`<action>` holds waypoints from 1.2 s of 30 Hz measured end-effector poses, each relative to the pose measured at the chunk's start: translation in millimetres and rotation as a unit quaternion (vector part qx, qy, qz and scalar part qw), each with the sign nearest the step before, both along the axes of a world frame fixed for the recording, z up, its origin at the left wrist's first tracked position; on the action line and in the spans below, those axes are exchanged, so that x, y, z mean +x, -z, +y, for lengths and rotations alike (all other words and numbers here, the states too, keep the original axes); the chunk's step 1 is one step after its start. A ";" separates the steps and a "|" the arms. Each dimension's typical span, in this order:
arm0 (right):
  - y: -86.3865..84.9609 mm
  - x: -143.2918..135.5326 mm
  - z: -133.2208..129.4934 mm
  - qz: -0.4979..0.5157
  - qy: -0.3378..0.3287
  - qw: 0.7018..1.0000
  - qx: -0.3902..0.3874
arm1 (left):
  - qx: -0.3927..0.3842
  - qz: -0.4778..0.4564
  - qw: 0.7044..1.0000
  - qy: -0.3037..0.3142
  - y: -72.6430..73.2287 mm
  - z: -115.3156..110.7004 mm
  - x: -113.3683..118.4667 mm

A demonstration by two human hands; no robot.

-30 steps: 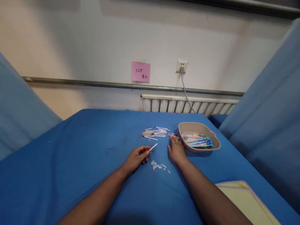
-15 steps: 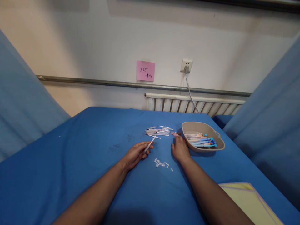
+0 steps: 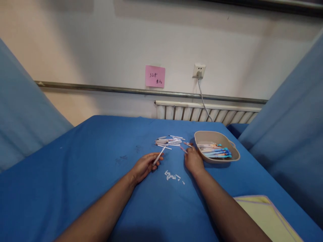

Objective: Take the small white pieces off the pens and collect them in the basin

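My left hand (image 3: 145, 165) is closed around a slim white pen refill (image 3: 158, 156), which slants up to the right. Between it and the basket, my right hand (image 3: 193, 160) grips a thin pinkish pen part (image 3: 183, 150) by one end; its exact kind is too small to make out. Just beyond the right fingertips lies another pinkish pen part (image 3: 188, 144). A loose bunch of white and greyish pen refills (image 3: 168, 141) rests on the blue cloth ahead of both hands. Nearer to me, small white tips (image 3: 170, 175) are scattered in a little heap.
To the right of my right hand stands a beige basket (image 3: 236, 158) with several pens (image 3: 217, 153) in it, many with blue ends. A folded yellow cloth (image 3: 263, 215) lies at the lower right. Blue curtains (image 3: 285, 124) hang at both sides; a radiator (image 3: 194, 112) is behind.
My right hand has lifted one pinkish pen part apart from the other beside the basket, so it now points up and left. My left hand keeps its hold on the white refill.
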State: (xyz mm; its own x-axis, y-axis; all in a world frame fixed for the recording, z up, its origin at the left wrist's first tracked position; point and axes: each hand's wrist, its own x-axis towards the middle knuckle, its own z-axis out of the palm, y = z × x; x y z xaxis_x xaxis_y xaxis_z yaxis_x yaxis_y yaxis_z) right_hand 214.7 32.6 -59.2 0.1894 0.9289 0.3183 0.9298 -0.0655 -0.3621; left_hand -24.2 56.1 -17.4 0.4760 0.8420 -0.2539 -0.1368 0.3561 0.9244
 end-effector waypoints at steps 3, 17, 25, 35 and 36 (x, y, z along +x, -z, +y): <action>-5.2 -2.9 -2.9 -0.021 -0.004 0.999 -0.026 | 0.020 0.021 1.000 0.000 2.5 0.8 -0.4; -1.1 -3.2 -1.0 0.430 -0.136 0.892 0.035 | 0.159 0.158 0.974 -0.024 3.3 1.0 1.8; -3.7 -6.8 -4.0 0.409 -0.144 0.900 0.040 | 0.221 0.196 0.955 0.011 2.0 -0.7 0.8; -3.4 -6.6 -5.2 0.401 -0.180 0.898 0.013 | 0.263 0.221 0.939 0.033 2.9 -2.9 -0.7; -3.7 -7.2 -5.8 0.394 -0.184 0.900 0.009 | 0.268 0.225 0.936 0.034 2.6 -3.4 -0.6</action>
